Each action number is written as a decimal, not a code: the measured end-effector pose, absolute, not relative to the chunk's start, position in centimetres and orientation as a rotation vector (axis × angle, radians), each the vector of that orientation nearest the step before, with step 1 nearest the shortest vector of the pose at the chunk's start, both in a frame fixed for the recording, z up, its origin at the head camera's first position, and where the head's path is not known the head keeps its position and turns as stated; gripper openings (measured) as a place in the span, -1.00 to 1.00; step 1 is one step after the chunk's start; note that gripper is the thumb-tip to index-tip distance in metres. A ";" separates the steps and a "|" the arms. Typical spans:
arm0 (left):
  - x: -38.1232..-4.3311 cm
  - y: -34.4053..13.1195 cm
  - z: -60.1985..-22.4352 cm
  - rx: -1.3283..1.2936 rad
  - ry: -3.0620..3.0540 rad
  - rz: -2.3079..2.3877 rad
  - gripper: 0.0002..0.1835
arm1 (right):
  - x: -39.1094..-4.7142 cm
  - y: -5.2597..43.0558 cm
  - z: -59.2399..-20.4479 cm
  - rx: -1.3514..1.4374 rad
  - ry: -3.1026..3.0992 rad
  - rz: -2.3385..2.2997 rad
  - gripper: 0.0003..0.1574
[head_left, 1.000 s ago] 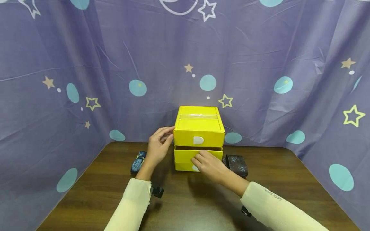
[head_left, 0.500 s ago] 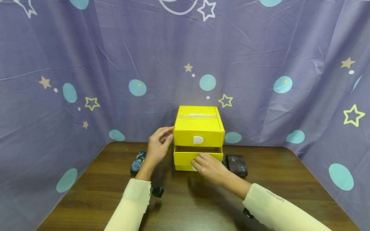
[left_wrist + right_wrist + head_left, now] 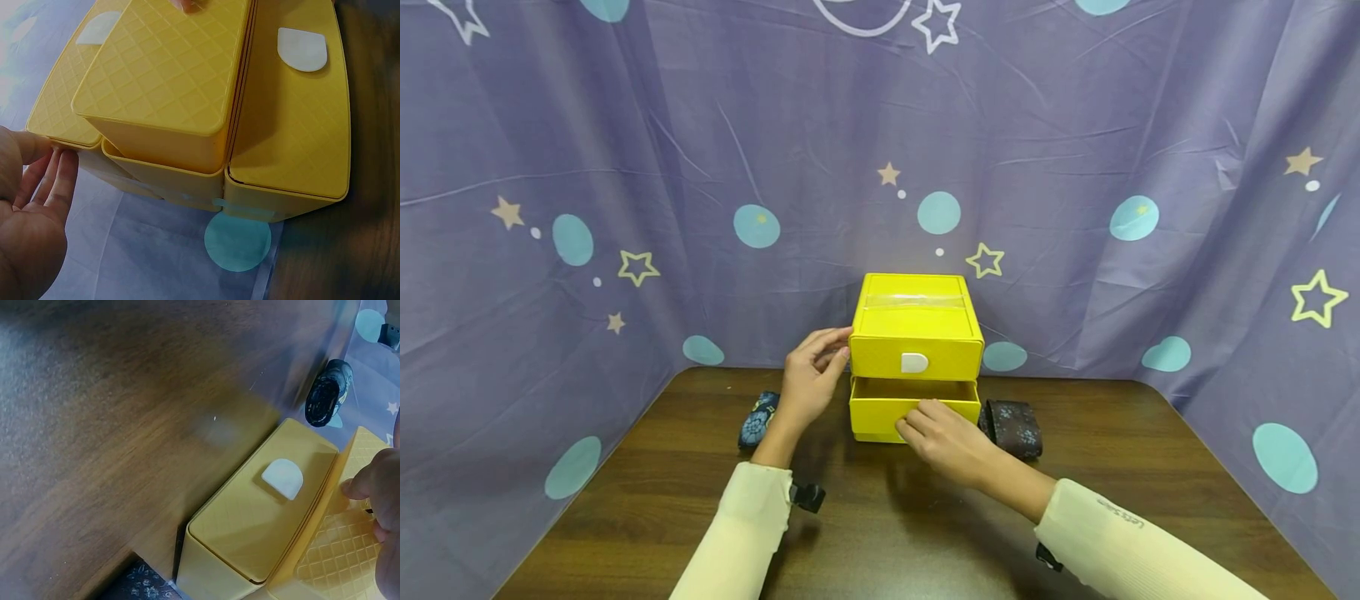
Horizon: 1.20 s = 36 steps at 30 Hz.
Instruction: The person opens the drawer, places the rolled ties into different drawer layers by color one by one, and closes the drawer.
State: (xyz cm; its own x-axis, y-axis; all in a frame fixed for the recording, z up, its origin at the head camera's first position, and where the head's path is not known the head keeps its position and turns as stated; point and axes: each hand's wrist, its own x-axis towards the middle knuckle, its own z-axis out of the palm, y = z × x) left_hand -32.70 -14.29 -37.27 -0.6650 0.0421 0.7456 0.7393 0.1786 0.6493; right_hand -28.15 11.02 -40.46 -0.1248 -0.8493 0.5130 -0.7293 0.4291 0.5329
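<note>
A yellow drawer unit (image 3: 916,304) stands at the back of the table, stacked in tiers with white tab handles. Its middle drawer (image 3: 880,412) is pulled out, its front overhanging the bottom drawer (image 3: 294,119). My right hand (image 3: 946,440) grips the front of the middle drawer, fingers curled at the top edge. In the right wrist view, the thumb (image 3: 356,487) lies on the textured drawer front. My left hand (image 3: 811,379) rests against the left side of the top tier; in the left wrist view its extended fingers (image 3: 62,181) touch the corner there.
A dark blue floral roll (image 3: 758,421) lies left of the unit; a dark floral folded item (image 3: 1017,429) lies to its right. Clear tape (image 3: 916,301) crosses the unit's top. A purple patterned curtain (image 3: 820,150) hangs behind and along both sides of the wooden table (image 3: 865,533).
My right hand has drawn the middle drawer further out toward me, widening the gap under the top tier. The left hand has stayed against the unit's side.
</note>
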 end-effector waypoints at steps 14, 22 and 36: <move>-32.8 -14.3 -37.3 -0.729 -1.880 -1.544 -0.68 | -27.5 11.0 -40.6 1.343 -1.873 -0.209 -0.70; -32.6 -14.3 -37.3 -0.722 -1.879 -1.551 -0.68 | -27.1 11.0 -41.0 1.348 -1.851 -0.195 -0.72; -32.7 -14.4 -37.4 -0.734 -1.882 -1.517 -0.69 | -26.3 10.9 -40.9 1.342 -1.804 -0.197 -0.70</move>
State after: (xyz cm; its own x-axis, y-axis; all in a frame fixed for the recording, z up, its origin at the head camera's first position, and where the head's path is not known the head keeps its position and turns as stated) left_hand -32.74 -14.40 -37.45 -0.6633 0.0468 0.7469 0.7398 0.1918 0.6450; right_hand -26.30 10.94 -40.89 -0.0562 -0.8440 0.5335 -0.7088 0.4100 0.5740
